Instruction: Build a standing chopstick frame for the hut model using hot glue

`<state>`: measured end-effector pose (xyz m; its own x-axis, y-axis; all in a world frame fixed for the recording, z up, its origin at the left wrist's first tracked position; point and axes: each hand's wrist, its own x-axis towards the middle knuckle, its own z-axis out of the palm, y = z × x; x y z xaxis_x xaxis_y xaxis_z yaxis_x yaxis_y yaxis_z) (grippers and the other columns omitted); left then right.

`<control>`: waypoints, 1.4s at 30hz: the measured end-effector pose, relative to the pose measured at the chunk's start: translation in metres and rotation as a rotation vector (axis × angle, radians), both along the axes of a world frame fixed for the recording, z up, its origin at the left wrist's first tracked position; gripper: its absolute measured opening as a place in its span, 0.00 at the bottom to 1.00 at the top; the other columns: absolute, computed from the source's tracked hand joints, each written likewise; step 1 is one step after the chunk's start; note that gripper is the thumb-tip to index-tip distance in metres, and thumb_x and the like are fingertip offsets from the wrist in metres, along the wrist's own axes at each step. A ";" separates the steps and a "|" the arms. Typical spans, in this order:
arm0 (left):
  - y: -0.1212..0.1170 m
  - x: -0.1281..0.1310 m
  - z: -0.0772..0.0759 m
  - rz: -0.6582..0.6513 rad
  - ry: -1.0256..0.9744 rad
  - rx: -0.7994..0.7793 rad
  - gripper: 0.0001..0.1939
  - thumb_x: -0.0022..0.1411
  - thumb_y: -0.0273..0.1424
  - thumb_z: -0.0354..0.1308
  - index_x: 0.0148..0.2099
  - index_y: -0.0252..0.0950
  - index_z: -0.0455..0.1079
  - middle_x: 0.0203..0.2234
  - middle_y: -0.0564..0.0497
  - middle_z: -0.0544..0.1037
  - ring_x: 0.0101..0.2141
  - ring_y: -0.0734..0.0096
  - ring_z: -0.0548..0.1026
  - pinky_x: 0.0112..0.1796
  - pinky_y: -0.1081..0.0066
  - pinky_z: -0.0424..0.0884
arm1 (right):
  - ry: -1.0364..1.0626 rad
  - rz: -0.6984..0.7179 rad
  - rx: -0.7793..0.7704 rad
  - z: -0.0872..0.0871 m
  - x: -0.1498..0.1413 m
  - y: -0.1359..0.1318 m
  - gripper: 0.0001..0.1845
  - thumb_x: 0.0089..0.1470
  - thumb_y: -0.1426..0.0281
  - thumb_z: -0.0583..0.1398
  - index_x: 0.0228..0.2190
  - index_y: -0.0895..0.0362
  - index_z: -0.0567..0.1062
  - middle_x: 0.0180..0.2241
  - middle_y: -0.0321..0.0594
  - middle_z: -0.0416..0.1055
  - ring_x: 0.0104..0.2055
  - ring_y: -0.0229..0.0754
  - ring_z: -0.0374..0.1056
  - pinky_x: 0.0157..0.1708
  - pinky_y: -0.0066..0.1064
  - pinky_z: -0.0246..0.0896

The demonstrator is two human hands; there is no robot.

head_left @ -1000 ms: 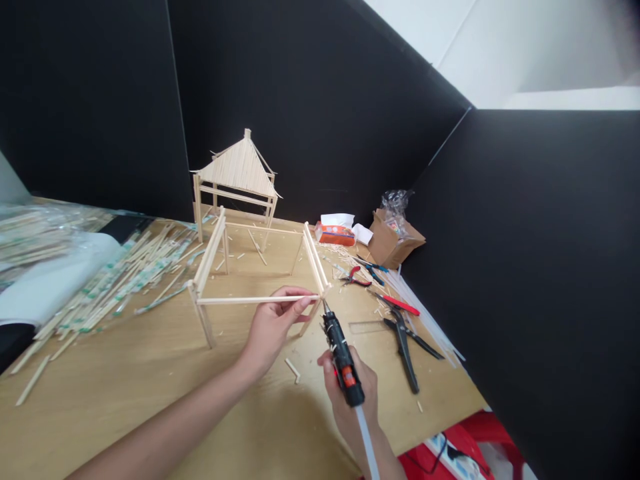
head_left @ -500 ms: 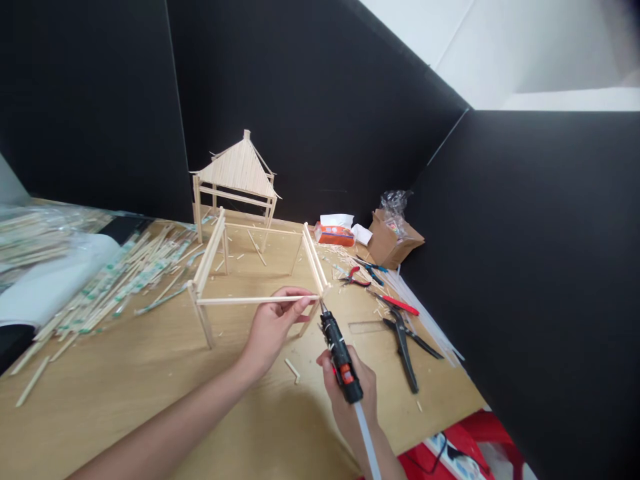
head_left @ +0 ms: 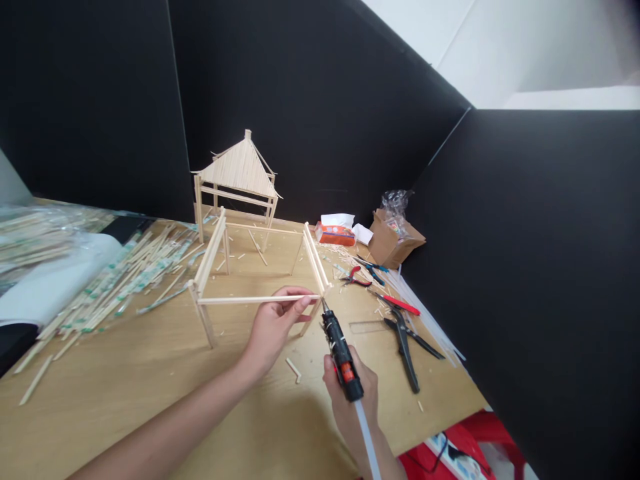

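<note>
My left hand pinches a thin wooden stick that lies across the near side of an open stick frame standing on legs on the wooden table. My right hand is wrapped round a black glue gun with a clear glue rod sticking out of its back. The gun's nozzle points at the frame's near right corner, where the stick's end meets the post. A finished stick hut with a thatched roof stands behind the frame.
A heap of wrapped chopsticks lies at the left. Red-handled pliers, a red cutter and black pliers lie at the right, near a tissue pack and a cardboard box. Black panels wall in the table.
The glue gun's nozzle shifted slightly about the frame's near right corner. My left hand kept the stick in place.
</note>
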<state>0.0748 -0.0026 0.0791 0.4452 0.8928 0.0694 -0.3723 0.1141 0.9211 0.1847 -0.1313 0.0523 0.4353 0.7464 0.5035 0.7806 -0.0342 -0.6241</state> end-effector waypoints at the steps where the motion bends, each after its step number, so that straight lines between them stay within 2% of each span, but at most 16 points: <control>1: 0.000 0.000 0.000 0.001 0.000 0.001 0.14 0.57 0.40 0.62 0.39 0.35 0.71 0.36 0.49 0.79 0.43 0.65 0.77 0.35 0.72 0.77 | 0.011 0.000 -0.013 0.000 -0.001 -0.001 0.12 0.56 0.61 0.57 0.24 0.54 0.66 0.15 0.32 0.65 0.16 0.37 0.63 0.18 0.25 0.57; 9: 0.000 -0.001 0.000 0.005 0.007 -0.005 0.14 0.57 0.40 0.62 0.39 0.35 0.71 0.36 0.49 0.79 0.43 0.64 0.77 0.35 0.72 0.77 | 0.037 0.038 -0.011 0.007 -0.002 -0.004 0.12 0.57 0.62 0.56 0.26 0.55 0.70 0.17 0.35 0.68 0.18 0.38 0.66 0.21 0.26 0.59; 15: 0.000 0.000 -0.002 0.004 0.016 0.001 0.14 0.57 0.40 0.62 0.40 0.35 0.70 0.35 0.49 0.79 0.43 0.64 0.77 0.36 0.71 0.77 | -0.034 0.081 0.067 0.009 -0.002 -0.001 0.09 0.57 0.65 0.56 0.30 0.56 0.73 0.24 0.37 0.73 0.23 0.38 0.68 0.25 0.26 0.60; 23: -0.001 0.002 -0.001 -0.009 0.072 0.045 0.16 0.59 0.43 0.59 0.43 0.36 0.72 0.42 0.46 0.79 0.45 0.63 0.76 0.38 0.71 0.75 | -0.107 0.049 0.094 0.006 0.000 -0.001 0.09 0.57 0.65 0.56 0.28 0.56 0.72 0.20 0.36 0.70 0.22 0.38 0.68 0.25 0.26 0.60; 29: -0.002 0.002 -0.002 -0.002 0.080 0.037 0.17 0.59 0.44 0.59 0.42 0.35 0.72 0.41 0.45 0.79 0.45 0.60 0.76 0.36 0.70 0.75 | -0.147 -0.028 0.038 0.006 0.000 -0.002 0.12 0.57 0.63 0.56 0.26 0.55 0.70 0.18 0.35 0.69 0.20 0.38 0.67 0.22 0.26 0.59; 34: -0.002 0.002 -0.001 0.005 0.082 0.030 0.18 0.58 0.45 0.59 0.41 0.36 0.73 0.40 0.45 0.80 0.44 0.59 0.77 0.35 0.69 0.75 | -0.105 -0.024 0.017 0.003 -0.001 -0.002 0.13 0.57 0.62 0.56 0.24 0.54 0.71 0.18 0.36 0.70 0.20 0.39 0.66 0.23 0.26 0.59; 38: -0.003 0.002 0.001 0.001 0.075 0.029 0.18 0.57 0.45 0.59 0.41 0.35 0.73 0.41 0.45 0.80 0.44 0.60 0.77 0.35 0.69 0.75 | -0.081 0.003 0.064 0.005 -0.003 0.001 0.11 0.57 0.62 0.56 0.30 0.55 0.73 0.22 0.37 0.71 0.24 0.40 0.68 0.27 0.28 0.61; 42: -0.002 0.002 0.001 0.001 0.074 0.028 0.18 0.57 0.45 0.59 0.41 0.35 0.73 0.41 0.45 0.80 0.44 0.60 0.77 0.35 0.69 0.75 | -0.113 0.051 0.130 0.009 -0.004 0.004 0.07 0.58 0.66 0.55 0.34 0.55 0.70 0.29 0.40 0.71 0.32 0.42 0.68 0.33 0.30 0.60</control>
